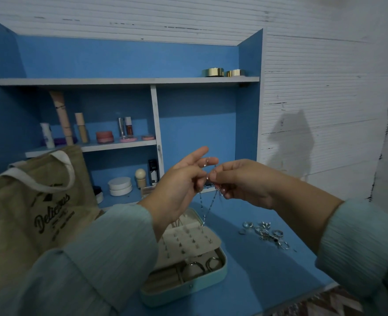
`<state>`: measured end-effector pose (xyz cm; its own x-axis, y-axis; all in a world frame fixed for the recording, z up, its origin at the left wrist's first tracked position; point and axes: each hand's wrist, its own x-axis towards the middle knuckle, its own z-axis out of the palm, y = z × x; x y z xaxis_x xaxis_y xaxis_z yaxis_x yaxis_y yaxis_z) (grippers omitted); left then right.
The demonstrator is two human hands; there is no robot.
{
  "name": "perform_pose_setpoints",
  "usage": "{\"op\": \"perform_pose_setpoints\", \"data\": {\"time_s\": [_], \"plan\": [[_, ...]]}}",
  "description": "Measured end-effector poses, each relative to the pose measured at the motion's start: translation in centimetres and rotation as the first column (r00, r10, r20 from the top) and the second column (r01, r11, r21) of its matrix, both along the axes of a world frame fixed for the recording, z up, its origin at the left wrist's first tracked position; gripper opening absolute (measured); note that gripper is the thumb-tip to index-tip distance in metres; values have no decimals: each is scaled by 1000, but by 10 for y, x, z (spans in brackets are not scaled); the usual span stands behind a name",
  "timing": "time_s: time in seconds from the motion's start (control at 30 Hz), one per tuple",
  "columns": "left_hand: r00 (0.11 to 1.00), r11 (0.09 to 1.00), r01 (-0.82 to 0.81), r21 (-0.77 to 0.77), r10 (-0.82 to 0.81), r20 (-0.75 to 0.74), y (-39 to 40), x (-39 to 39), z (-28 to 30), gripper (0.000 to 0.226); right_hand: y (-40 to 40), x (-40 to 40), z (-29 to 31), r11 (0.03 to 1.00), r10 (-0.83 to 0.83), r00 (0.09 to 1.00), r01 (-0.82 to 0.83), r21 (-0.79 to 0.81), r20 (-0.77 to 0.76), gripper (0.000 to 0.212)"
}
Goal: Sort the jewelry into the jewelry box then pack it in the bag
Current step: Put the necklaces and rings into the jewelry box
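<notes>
A thin silver necklace chain (208, 206) hangs between both hands, raised above the desk. My left hand (179, 185) pinches one end and my right hand (238, 181) pinches the other, fingertips almost touching. Below them an open pale-green jewelry box (202, 279) lies on the blue desk, with earrings on its cream insert and rings in its lower compartments. A pile of silver rings and small jewelry (266, 233) lies loose to the right of the box. A beige tote bag (28, 208) with white handles and dark print stands at the left.
Behind the hands, blue shelves (124, 144) hold cosmetics bottles, jars and tubes. Two gold round tins (222, 72) sit on the top shelf. The desk's front edge (302, 299) runs close on the lower right, with a patterned fabric beyond it.
</notes>
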<state>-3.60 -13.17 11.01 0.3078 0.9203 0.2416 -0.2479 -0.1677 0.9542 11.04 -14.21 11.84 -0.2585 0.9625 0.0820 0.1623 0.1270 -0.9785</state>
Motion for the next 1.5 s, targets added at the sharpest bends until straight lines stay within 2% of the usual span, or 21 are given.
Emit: {"op": "perform_pose_setpoints", "data": {"time_s": [0.1,0.3,0.47,0.53,0.67,0.73,0.83,0.97,1.13,1.27,1.4,1.5], "plan": [[1000,1000,8,0,-8,-2,2,-3,0,50,-1,2,1,999,28,999,-28,19,15,3],[1000,1000,18,2,-18,-26,3,-4,-3,51,-1,0,2,995,-30,985,14,96,170,2],[998,999,25,24,-23,-51,5,-5,-7,48,4,-2,-1,999,-45,999,45,-5,-11,20],[998,999,24,36,-21,-67,4,-6,-8,47,6,-4,-3,994,-106,992,104,-31,-68,21],[979,998,-55,27,59,-193,7,-5,-16,39,11,-7,-1,973,-230,956,220,-74,-181,21],[974,996,-92,-3,89,-210,9,-6,-19,30,15,-9,0,966,-257,949,248,-68,-183,16],[979,995,-94,-35,86,-183,14,-11,-21,16,21,-12,-2,970,-242,956,235,-61,-164,11],[993,989,-89,-122,79,-87,24,-21,-21,12,30,-17,-6,979,-203,962,194,-66,-184,15],[988,955,-151,-254,155,-3,38,-31,-30,7,46,-25,-21,989,-136,966,121,-82,-221,14],[974,922,-223,-318,226,-28,53,-38,-42,7,61,-33,-34,986,-156,974,145,-80,-162,15],[963,921,-251,-299,205,-176,64,-47,-57,10,74,-40,-50,977,-200,980,198,-84,-15,13],[916,902,-311,-299,200,-349,70,-52,-69,11,78,-42,-64,969,-216,971,226,-99,101,13]]}}
